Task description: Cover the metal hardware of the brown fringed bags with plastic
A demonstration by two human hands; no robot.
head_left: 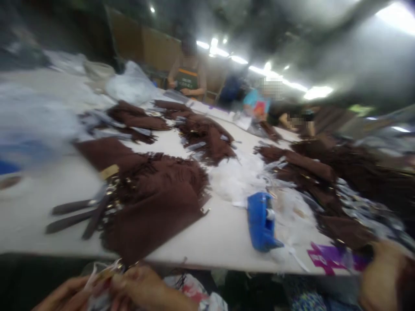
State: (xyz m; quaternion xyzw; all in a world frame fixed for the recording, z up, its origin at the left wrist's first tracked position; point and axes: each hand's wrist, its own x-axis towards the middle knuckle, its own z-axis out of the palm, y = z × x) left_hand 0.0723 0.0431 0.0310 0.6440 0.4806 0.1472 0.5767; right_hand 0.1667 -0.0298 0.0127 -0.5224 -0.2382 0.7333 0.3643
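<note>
The whole view is smeared by motion. At the bottom edge, below the table's front, my left hand [61, 297] and my right hand [145, 286] meet around a crinkled piece of clear plastic [99, 278]. The fingers of both hands look closed on it. Just beyond them on the white table [223, 242] lies a brown fringed suede bag [152, 207] with dark straps [74, 216] trailing to the left. A blue tape dispenser [262, 222] stands to the right of that bag.
Several more brown fringed bags [207, 138] and white wrapping [240, 177] cover the table, with a purple printed sheet [327, 259] at the front right. Other people [189, 73] work at the far side. A blurred skin-coloured shape [385, 276] sits at the bottom right.
</note>
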